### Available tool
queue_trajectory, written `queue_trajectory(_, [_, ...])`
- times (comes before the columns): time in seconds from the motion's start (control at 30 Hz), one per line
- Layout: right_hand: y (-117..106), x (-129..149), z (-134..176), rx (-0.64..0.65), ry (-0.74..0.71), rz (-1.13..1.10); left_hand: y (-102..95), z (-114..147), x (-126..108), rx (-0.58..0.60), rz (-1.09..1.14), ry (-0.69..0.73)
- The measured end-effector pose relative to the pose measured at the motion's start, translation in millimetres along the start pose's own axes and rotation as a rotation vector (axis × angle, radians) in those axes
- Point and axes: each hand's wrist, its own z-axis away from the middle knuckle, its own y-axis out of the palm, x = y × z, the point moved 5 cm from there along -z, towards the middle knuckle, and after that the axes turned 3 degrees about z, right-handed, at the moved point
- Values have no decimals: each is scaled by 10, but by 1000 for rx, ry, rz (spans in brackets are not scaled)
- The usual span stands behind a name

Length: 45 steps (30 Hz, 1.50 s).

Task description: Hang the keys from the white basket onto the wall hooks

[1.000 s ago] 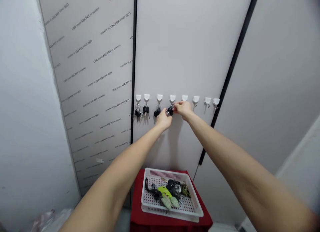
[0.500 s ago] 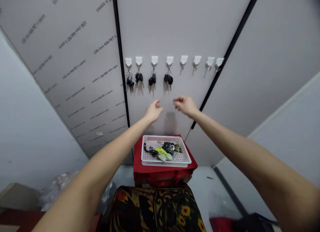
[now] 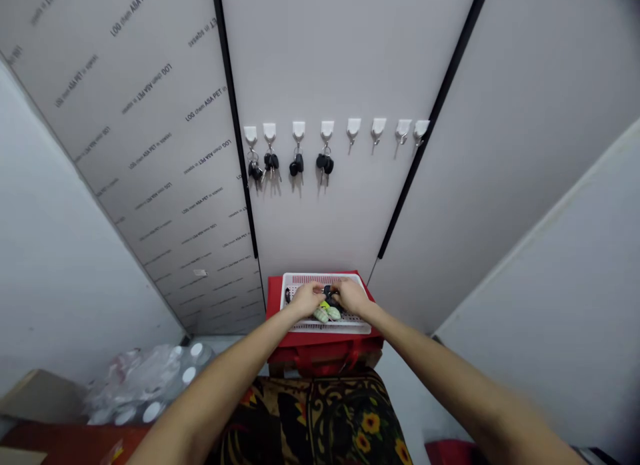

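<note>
Both of my hands are down in a white plastic basket (image 3: pixel 367 329). My left hand (image 3: pixel 306 300) has its fingers closed at the left side of a bunch of black-headed keys (image 3: pixel 329 295). My right hand (image 3: pixel 351 296) pinches the same bunch from the right. The fingers partly hide the keys. Just below them in the basket lie a yellow-green tag (image 3: pixel 325 305) and pale green patterned pieces (image 3: pixel 327 314). Black-headed keys (image 3: pixel 325 163) hang from the four left hooks of a row on the wall, the rightmost bunch from a white hook (image 3: pixel 327 129).
More white hooks (image 3: pixel 379 126) to the right carry no keys. The basket stands on a red bag or box (image 3: pixel 320 351) against the wall. Plastic-wrapped bottles (image 3: pixel 145 381) and a cardboard piece (image 3: pixel 43 401) lie at lower left. Flowered cloth (image 3: pixel 320 418) is close below me.
My two hands have dropped from in front of the wall, below the hanging keys, into the basket and closed on keys there. The view has shifted slightly.
</note>
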Motion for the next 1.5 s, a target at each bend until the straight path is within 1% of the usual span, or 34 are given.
queue_trajectory(0.17, [9, 11, 13, 15, -17, 2, 12, 0, -24, -5, -29, 20])
queue_trajectory(0.23, [-27, 22, 17, 12, -24, -1, 18, 12, -44, -4, -39, 25])
queue_trajectory(0.3, [-93, 23, 15, 5, -29, -49, 14, 30, -76, -5, -43, 28])
queue_trajectory(0.43, [-320, -47, -1, -14, 23, -272, -53, 44, -174, -41, -41, 53])
queue_trajectory(0.53, [-530, -99, -10, -19, 54, -482, -107, 15, -294, -74, -21, 117])
queue_trajectory(0.6, [-680, -126, -23, -25, 71, -635, -120, -22, -404, -75, 14, 162])
queue_trajectory(0.7, [-967, -183, -75, -78, 101, -876, -132, -113, -657, -46, 114, 235])
queue_trajectory(0.8, [-1392, -261, -169, -189, 117, -1075, -246, -254, -1045, -74, 220, 324])
queue_trajectory(0.87, [-1744, -320, -229, -301, 128, -1164, -391, -368, -1342, -136, 247, 355])
queue_trajectory(0.97, [-2263, -418, -296, -511, 132, -1263, -626, -546, -1775, -232, 257, 373])
queue_trajectory(1.03, [-2527, -493, -335, -642, 137, -1306, -741, -656, -2014, -268, 284, 386])
queue_trajectory(1.1, [-2698, -559, -380, -734, 157, -1316, -805, -754, -2187, -279, 322, 391])
queue_trajectory(1.17, [-2790, -592, -436, -773, 185, -1298, -834, -833, -2288, -282, 354, 388])
queue_trajectory(1.27, [-2849, -559, -530, -766, 201, -1246, -860, -919, -2324, -287, 417, 377])
queue_trajectory(1.4, [-2857, -467, -618, -725, 172, -1225, -922, -943, -2240, -323, 498, 330])
queue_trajectory(1.5, [-2808, -443, -610, -684, 146, -1272, -933, -870, -2165, -295, 515, 281])
